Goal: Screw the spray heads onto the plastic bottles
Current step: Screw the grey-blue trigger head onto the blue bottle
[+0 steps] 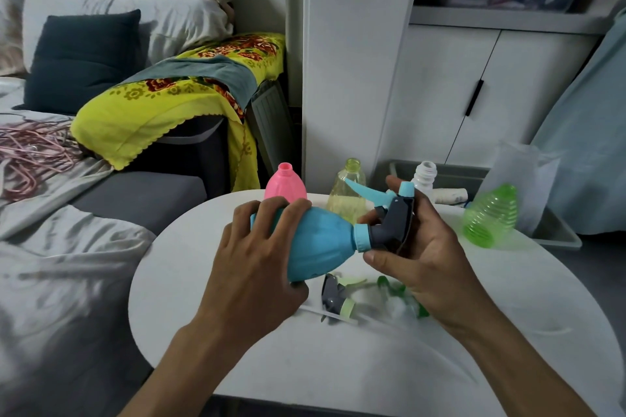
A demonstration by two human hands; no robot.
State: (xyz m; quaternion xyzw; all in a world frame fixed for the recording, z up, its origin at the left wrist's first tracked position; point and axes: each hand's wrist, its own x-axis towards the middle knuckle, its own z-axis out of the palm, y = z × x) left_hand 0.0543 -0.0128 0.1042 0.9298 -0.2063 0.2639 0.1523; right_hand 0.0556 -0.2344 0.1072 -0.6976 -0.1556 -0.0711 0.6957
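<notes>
Head view, hands over white oval table. Blue bottle held on its side above table centre, neck pointing right. L hand wrapped round bottle's wide base, fingers curled over top, thumb underneath. R hand grasping dark grey/blue spray head seated on bottle neck, blue collar touching neck; fingers curled behind head, thumb below collar, trigger pointing up-left. Behind, upright w/o heads: pink bottle, yellow clear bottle, white bottle. Green ribbed bottle tilted at table's right edge. Under held bottle, lying on table: loose grey spray head w/ pale green collar, beside it a green spray head, blurred, partly hidden by R hand. Grey tray right of table; white cabinet behind; sofa w/ yellow floral cloth left.
</notes>
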